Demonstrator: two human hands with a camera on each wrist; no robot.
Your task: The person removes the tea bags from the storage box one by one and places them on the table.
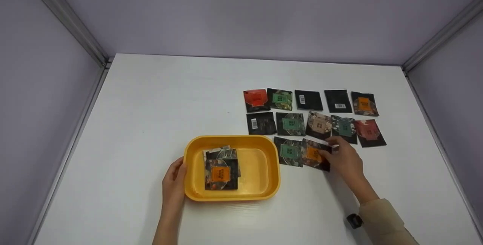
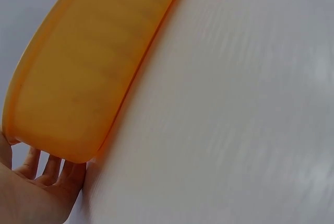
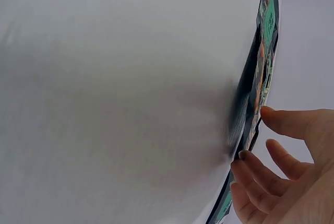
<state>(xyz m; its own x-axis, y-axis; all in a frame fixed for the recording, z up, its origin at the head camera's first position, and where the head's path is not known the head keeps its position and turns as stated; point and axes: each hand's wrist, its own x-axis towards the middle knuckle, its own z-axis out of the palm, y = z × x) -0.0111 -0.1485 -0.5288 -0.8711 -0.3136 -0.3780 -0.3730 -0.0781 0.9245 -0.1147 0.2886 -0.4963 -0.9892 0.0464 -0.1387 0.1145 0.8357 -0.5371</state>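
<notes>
My left hand (image 1: 174, 182) grips the left end of a yellow plastic tray (image 1: 273, 184); in the left wrist view its fingers (image 2: 51, 169) lie against the tray's outer wall. Inside the tray is a small pile of square sachets, the top sachet (image 1: 222, 175) black with an orange label. My right hand (image 1: 345, 160) pinches the right edge of an orange-labelled dark sachet (image 1: 312, 154). The right wrist view shows thumb and fingertips at that edge, which is tilted up over a shadow. Left of it and touching lies a green-labelled sachet (image 1: 289, 151).
Rows of sachets lie behind the right hand, among them a red one (image 1: 256, 100), a black one with its barcode up (image 1: 338, 100) and a pink-labelled one (image 1: 319, 125). A white table (image 1: 151, 97) carries everything. Pale panels (image 1: 245, 18) stand at the back and sides.
</notes>
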